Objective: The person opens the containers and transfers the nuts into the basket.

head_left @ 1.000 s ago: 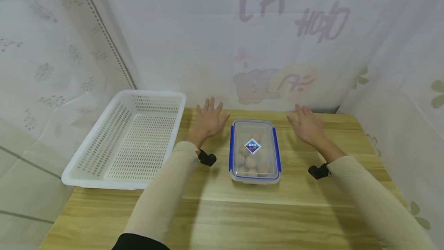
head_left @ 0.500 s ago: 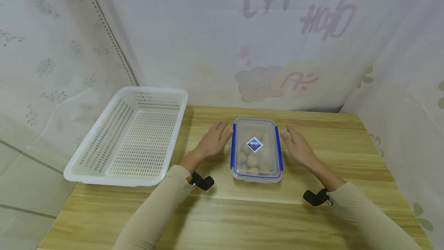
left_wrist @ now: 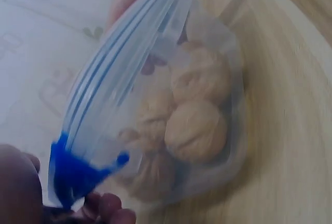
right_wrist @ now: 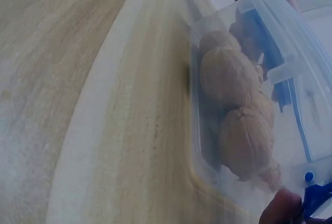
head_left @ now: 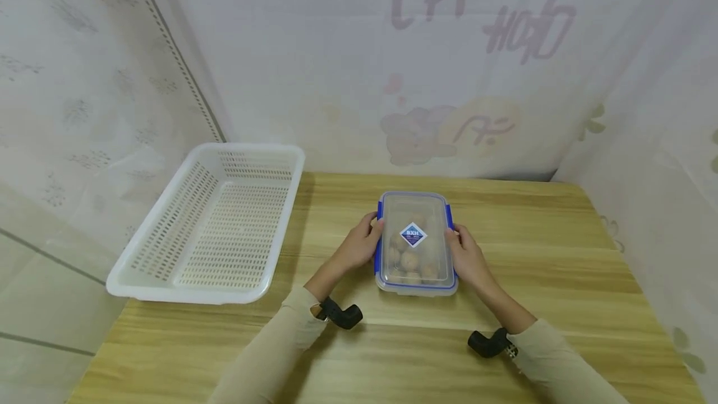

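A clear plastic food container (head_left: 413, 267) with blue side clips sits on the wooden table, its lid on and a blue diamond label on top. Several walnuts (left_wrist: 197, 130) show through its walls, also in the right wrist view. On the container's left side my left hand (head_left: 358, 247) holds the clip edge, thumb on top and fingers curled below the blue clip (left_wrist: 75, 175). My right hand (head_left: 470, 262) grips the opposite side, with its thumb by the lid edge. A fingertip touches near the right blue clip (right_wrist: 317, 198). Most right-hand fingers are hidden.
A white perforated plastic basket (head_left: 275, 254) stands at the left of the wooden table (head_left: 392, 360). Printed white curtains (head_left: 336, 80) hang behind and along both sides of the table.
Both hands, spread wide beyond the container's sides a second ago, have drawn back and inward and now grasp its two clip sides. The container has hardly moved.
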`<state>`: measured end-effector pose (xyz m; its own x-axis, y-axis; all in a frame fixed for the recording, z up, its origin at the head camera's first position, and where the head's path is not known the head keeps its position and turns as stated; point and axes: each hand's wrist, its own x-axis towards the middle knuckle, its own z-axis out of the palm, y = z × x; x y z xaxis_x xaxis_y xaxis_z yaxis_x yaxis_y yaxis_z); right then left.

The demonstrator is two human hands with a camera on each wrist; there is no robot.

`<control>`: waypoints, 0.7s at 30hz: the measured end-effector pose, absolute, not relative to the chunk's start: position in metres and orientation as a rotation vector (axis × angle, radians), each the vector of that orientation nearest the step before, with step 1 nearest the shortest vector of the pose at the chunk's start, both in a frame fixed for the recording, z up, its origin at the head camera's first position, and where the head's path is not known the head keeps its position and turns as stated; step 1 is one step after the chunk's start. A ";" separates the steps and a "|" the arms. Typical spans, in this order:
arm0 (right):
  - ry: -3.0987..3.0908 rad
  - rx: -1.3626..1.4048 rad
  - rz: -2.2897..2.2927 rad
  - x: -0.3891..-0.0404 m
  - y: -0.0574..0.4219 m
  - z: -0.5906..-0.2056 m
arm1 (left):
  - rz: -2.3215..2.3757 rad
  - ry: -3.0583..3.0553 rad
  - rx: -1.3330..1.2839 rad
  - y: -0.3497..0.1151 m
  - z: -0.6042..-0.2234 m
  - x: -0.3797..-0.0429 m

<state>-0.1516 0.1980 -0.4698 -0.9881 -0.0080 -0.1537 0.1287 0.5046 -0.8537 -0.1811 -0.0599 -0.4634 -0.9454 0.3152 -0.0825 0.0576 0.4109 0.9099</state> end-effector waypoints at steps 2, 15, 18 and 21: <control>2.605 0.125 -1.508 -0.151 0.198 -0.471 | 1.558 2.443 0.293 -0.055 -0.465 -0.179; 2.646 0.062 -1.534 -0.150 0.196 -0.473 | 1.522 2.584 0.268 -0.043 -0.470 -0.173; 2.690 0.051 -1.504 -0.151 0.196 -0.472 | 1.500 2.624 0.260 -0.040 -0.469 -0.173; 2.728 0.054 -1.460 -0.153 0.195 -0.471 | 1.477 2.652 0.234 -0.038 -0.468 -0.173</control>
<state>-0.1533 0.1946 -0.4707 -0.9983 0.0084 -0.0577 0.0526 0.5544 -0.8306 -0.1733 -0.0377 -0.4681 -0.9835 0.1807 -0.0101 0.0866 0.5186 0.8506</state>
